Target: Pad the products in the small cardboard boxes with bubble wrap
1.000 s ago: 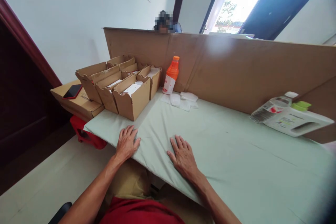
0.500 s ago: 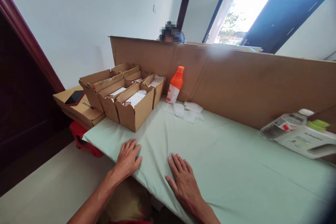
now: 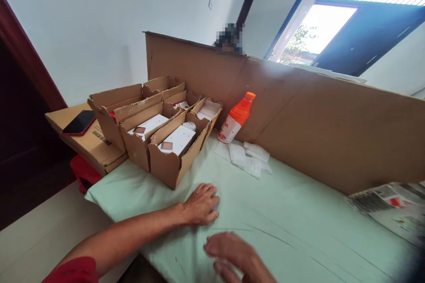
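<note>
My left hand (image 3: 201,204) rests palm down on the pale green cloth (image 3: 299,230), its fingers slightly bent and the thumb apart, holding nothing. Closer to me, my right hand (image 3: 234,252) is raised a little and blurred by motion; its thumb stands away from the fingers and I see nothing in it. Just beyond my left hand stands a cardboard bin (image 3: 177,172) with a white printed box (image 3: 179,139) inside. Several clear plastic bags (image 3: 237,154) lie flat past the hands, beside an orange bottle (image 3: 235,117) with a white label.
More cardboard bins (image 3: 108,119) stand at the left. A phone (image 3: 79,122) lies on a closed carton (image 3: 63,117). A tall cardboard panel (image 3: 299,119) runs along the back, with a person's head behind it. Plastic containers (image 3: 388,203) lie at the right.
My left hand has slid right across the cloth, its fingers more bent. My right hand has lifted and turned, coming nearer the left. The view has shifted, bringing the bins closer.
</note>
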The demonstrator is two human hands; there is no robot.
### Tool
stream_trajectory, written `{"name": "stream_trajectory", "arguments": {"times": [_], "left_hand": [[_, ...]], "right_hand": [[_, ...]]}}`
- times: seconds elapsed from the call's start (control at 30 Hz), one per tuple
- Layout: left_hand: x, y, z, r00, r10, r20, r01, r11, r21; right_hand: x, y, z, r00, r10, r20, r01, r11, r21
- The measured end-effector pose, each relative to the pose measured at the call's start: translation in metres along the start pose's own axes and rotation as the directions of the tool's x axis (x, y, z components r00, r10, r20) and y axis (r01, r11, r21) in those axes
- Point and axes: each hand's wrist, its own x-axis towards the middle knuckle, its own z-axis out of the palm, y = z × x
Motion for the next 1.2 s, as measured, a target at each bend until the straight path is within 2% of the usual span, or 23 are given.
{"name": "stream_trajectory", "arguments": {"times": [0.1,0.2,0.27,0.37,0.47,0.57,0.7,0.8,0.83,0.9,0.97,1.03,1.1,1.13,1.2], "left_hand": [[-0.002,0.0,0.016,0.998,0.067,-0.016,-0.067,0.998,0.015],[-0.007,0.001,0.025,0.994,0.104,-0.035,-0.103,0.994,0.045],[-0.007,-0.001,0.026,0.991,0.126,-0.037,-0.126,0.992,0.022],[-0.002,-0.009,0.027,0.986,0.16,-0.046,-0.162,0.984,-0.067],[0.006,-0.016,0.03,0.984,0.175,-0.04,-0.179,0.977,-0.114],[0.01,-0.018,0.035,0.981,0.193,-0.014,-0.193,0.974,-0.116],[0.01,-0.019,0.036,0.98,0.198,0.014,-0.194,0.971,-0.141],[0.007,-0.019,0.034,0.982,0.187,0.04,-0.179,0.97,-0.162],[0.006,-0.02,0.033,0.982,0.183,0.041,-0.173,0.97,-0.171],[0.004,-0.019,0.033,0.986,0.168,0.016,-0.161,0.967,-0.199],[0.003,-0.016,0.033,0.99,0.137,-0.035,-0.141,0.961,-0.239],[0.002,-0.013,0.032,0.99,0.077,-0.122,-0.109,0.953,-0.284],[0.0,-0.01,0.023,0.958,0.009,-0.285,-0.106,0.94,-0.324],[-0.004,-0.008,0.014,0.918,-0.009,-0.395,-0.133,0.934,-0.33],[-0.019,-0.006,-0.016,0.792,0.003,-0.611,-0.215,0.937,-0.274]], "right_hand": [[0.08,0.013,-0.07,0.981,0.147,-0.125,-0.148,0.989,0.001],[0.175,0.033,-0.106,0.975,0.139,-0.174,-0.163,0.977,-0.133],[0.234,0.048,-0.112,0.979,0.16,-0.123,-0.19,0.937,-0.292],[0.3,0.065,-0.107,0.962,0.269,0.045,-0.192,0.785,-0.588],[0.338,0.076,-0.099,0.916,0.346,0.205,-0.076,0.649,-0.757],[0.354,0.084,-0.089,0.88,0.354,0.316,0.033,0.619,-0.785],[0.362,0.089,-0.079,0.864,0.347,0.364,0.062,0.646,-0.761],[0.353,0.089,-0.093,0.887,0.331,0.321,0.017,0.672,-0.74],[0.344,0.089,-0.103,0.91,0.314,0.271,-0.025,0.694,-0.72],[0.316,0.094,-0.131,0.959,0.266,0.095,-0.155,0.777,-0.611],[0.277,0.105,-0.164,0.959,0.254,-0.123,-0.281,0.885,-0.371],[0.233,0.127,-0.191,0.909,0.33,-0.255,-0.352,0.935,-0.042],[0.19,0.157,-0.206,0.803,0.478,-0.355,-0.425,0.878,0.219],[0.17,0.174,-0.209,0.756,0.543,-0.366,-0.457,0.838,0.299],[0.136,0.207,-0.206,0.691,0.626,-0.362,-0.527,0.778,0.34]]}}
